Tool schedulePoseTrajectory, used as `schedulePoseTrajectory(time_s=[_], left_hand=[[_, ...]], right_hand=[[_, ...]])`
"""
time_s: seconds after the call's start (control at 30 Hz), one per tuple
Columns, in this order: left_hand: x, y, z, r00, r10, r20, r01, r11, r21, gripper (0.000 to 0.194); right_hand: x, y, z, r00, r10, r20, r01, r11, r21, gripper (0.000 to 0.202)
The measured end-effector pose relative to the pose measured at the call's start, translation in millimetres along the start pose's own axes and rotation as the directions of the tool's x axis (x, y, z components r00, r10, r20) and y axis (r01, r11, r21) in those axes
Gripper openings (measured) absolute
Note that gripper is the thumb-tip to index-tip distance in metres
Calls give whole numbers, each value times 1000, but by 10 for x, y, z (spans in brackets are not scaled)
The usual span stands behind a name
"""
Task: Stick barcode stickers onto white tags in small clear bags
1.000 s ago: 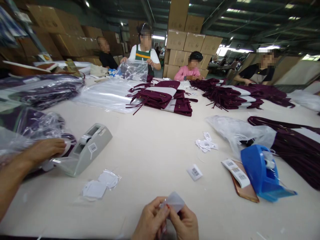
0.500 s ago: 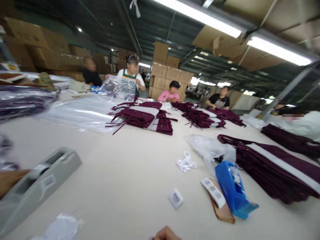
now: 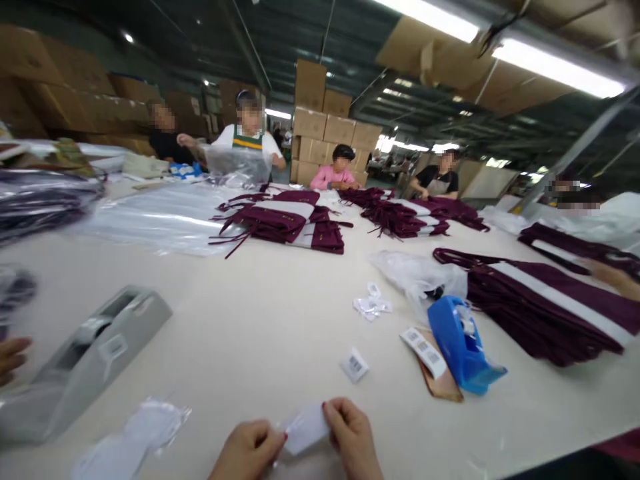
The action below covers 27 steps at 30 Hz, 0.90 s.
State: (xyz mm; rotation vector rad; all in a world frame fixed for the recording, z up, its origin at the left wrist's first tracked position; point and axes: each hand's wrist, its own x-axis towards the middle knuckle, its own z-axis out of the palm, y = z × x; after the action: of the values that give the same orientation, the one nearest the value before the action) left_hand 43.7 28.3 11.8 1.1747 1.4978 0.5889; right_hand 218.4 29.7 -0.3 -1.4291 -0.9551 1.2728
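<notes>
My left hand (image 3: 249,451) and my right hand (image 3: 352,435) are at the bottom middle, both closed in a pinch. Between them they hold a white slip in thin clear plastic (image 3: 306,428), one at each end. Beyond them lies a small white barcode label (image 3: 355,365), touched by neither hand. To the left of my left hand is a loose pile of white slips in clear plastic (image 3: 150,424). A strip of barcode stickers (image 3: 425,353) on a brown piece lies ahead of my right hand, beside a blue tape dispenser (image 3: 457,347).
A grey tape dispenser (image 3: 135,333) stands at left, near another person's hand (image 3: 11,360). Folded maroon fabric items (image 3: 545,310) lie at right, more (image 3: 280,217) farther back. Several co-workers stand or sit around the table (image 3: 250,347). Clear plastic sheets (image 3: 150,213) cover its far left.
Both my hands are now in view with the plastic-covered slip between them; before, only part of one hand showed. The other person's hand at left has moved off the grey dispenser.
</notes>
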Motion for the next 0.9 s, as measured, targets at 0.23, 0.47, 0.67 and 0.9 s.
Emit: schedulePoseTrajectory(time_s=[0.23, 0.47, 0.67, 0.9], left_hand=[[0, 89, -124, 993, 43, -108, 11, 887, 461, 22], [-65, 60, -96, 975, 142, -172, 10, 742, 670, 14], [-8, -172, -5, 573, 820, 7, -431, 294, 853, 21], [67, -292, 26, 432, 899, 71, -602, 229, 765, 31]], right_hand=[[18, 0, -50, 998, 51, 32, -49, 997, -57, 38], [26, 12, -12, 1000, 1, -7, -2, 990, -138, 38], [67, 6, -78, 987, -70, -147, 34, 972, -232, 33], [501, -71, -461, 885, -133, -446, 19, 968, -252, 58]])
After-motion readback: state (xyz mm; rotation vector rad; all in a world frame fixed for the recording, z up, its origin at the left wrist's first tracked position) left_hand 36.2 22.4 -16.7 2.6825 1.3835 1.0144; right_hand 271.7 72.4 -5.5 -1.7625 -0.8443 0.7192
